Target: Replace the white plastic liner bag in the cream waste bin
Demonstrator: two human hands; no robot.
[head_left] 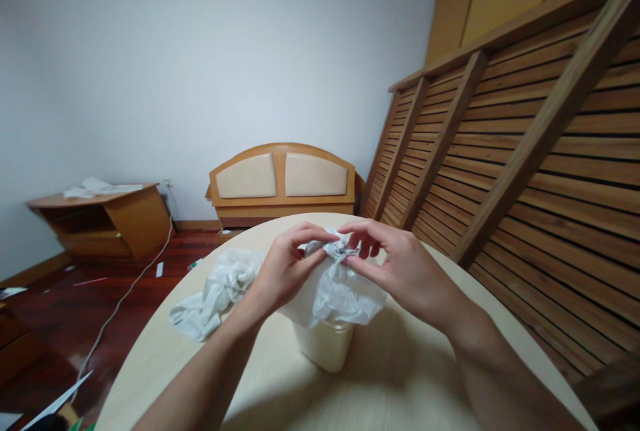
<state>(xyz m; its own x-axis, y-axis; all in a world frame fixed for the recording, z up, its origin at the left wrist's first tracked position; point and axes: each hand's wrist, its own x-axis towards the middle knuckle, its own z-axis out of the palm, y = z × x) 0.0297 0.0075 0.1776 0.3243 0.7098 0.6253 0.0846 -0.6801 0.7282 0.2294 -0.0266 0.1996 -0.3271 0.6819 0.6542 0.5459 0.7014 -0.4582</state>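
A cream ribbed bin [324, 348] stands on the round table, and a white plastic bag [333, 294] drapes over its top and sides. Above the bin, the bag's upper part is gathered into a twisted bunch. My left hand [295, 261] pinches this bunch from the left with thumb and fingers. From the right, my right hand [385, 251] grips the same bunch, its thumb below and fingers curled above. A second crumpled white plastic bag [215, 294] lies on the table, left of my left hand. The bin's opening is hidden under the plastic.
The round pale table [400, 391] fills the near area. A wooden headboard [283, 178] stands by the far wall. Slatted wooden panels [500, 171] lean along the right. At left, a low cabinet [115, 224] carries papers, and a white cable [117, 308] trails over the floor.
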